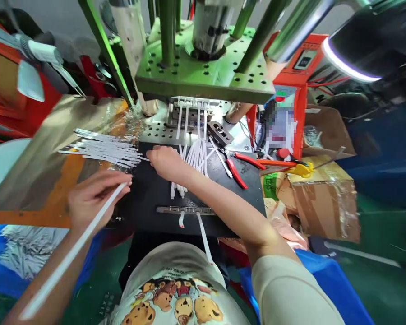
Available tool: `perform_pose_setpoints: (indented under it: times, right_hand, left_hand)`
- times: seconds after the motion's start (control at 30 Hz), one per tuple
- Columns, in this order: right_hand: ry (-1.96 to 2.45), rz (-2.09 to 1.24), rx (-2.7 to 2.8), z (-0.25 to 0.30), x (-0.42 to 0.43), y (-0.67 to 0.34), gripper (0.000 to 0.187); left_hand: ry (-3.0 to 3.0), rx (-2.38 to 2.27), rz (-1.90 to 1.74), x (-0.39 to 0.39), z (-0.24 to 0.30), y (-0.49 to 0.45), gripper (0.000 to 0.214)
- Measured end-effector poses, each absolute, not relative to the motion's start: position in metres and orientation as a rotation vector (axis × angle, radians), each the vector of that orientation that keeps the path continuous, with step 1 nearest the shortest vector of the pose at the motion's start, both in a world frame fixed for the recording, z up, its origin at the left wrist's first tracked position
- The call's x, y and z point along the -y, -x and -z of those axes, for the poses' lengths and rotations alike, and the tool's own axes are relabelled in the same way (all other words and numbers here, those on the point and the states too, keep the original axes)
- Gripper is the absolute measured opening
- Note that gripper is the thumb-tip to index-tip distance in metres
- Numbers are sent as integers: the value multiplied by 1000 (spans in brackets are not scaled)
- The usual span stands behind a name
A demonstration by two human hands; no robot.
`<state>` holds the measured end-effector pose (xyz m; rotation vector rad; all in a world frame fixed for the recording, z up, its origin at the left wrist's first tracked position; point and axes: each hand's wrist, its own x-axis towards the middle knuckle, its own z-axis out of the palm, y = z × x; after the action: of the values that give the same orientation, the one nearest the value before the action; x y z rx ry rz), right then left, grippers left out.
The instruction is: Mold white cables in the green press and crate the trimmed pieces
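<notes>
My left hand [93,196] is closed in a pinch on a long white cable [75,246] that runs back along my forearm. My right hand [167,163] reaches across to the end of a pile of white cables [104,149] lying on the brown work surface; its fingers are curled at the cable tips. Beside it, another bunch of white cables [195,155] hangs from the mould block [189,113] of the green press onto the black mat [149,194]. A slim metal jig [184,210] with two cable ends in it lies near the mat's front edge.
The green press plate [203,74] and its columns loom over the mat. Red-handled cutters [238,169] lie to the right, with a yellow tool [302,170] on a taped cardboard box [325,203]. A blue bin of white cables [23,253] sits at lower left.
</notes>
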<state>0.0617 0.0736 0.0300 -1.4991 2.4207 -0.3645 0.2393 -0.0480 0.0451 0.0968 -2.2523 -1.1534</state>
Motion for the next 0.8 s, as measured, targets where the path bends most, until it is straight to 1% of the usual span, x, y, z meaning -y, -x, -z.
perform_pose_setpoints:
  times: [0.1, 0.2, 0.3, 0.4, 0.5, 0.63, 0.7, 0.8]
  right_hand:
    - [1445, 687, -2420, -26, -157, -84, 12]
    - [1207, 1120, -2447, -15, -233, -116, 12]
    - [1050, 1346, -2504, 3, -272, -148, 12]
    - [1009, 1401, -2554, 18, -277, -166, 13]
    - [1050, 1360, -2602, 25, -270, -171, 12]
    - [1206, 1307, -2661, 31, -266, -174, 15]
    - [1253, 1306, -2663, 30, -268, -175, 19]
    - [1347, 1125, -2554, 16, -273, -162, 20]
  left_hand:
    - [159, 2432, 962, 21, -22, -251, 22]
    - [304, 2462, 1038, -5, 1, -254, 23]
    - [359, 2471, 1075, -20, 16, -248, 19]
    - [422, 2519, 1038, -23, 21, -242, 13]
    - [484, 2578, 923, -20, 18, -239, 11]
    - [557, 2570, 718, -22, 14, -240, 14]
    - [559, 2575, 685, -24, 12, -242, 15]
    - [629, 2686, 753, -16, 5, -241, 17]
